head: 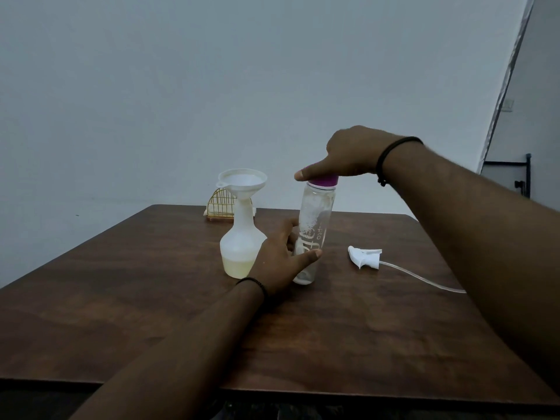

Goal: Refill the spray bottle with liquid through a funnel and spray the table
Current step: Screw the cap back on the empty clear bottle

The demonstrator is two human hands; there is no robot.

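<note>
The white spray bottle [241,241] stood on the brown table [151,298]. It had some pale yellow liquid at the bottom. A white funnel [242,180] sat in its open neck. The bottle was just beside the back of the left hand [280,256], on the side away from the thumb.

The left hand held the lower part of a tall clear bottle [313,234]. Its thumb curled across the front of the glass, and its fingers went round the far side. The clear bottle stood on the table and leaned a little. It looked almost empty, with white letters on it.

The right hand [348,154] was on top of the clear bottle. Its fingers and thumb were curled down round the purple cap [325,180], gripping it. The cap sat on the bottle's neck, right under the palm.

The white spray head [365,256] lay on the table, off past the left thumb tip and well apart from it. Its thin clear tube [424,278] ran away along the table, toward the right arm.

Each wrist had a dark band on it.

Far behind the fingers, at the back edge of the table, stood a small gold wire holder [220,206]. It was partly hidden by the funnel and spray bottle. Behind it all was a plain pale wall [181,86].
</note>
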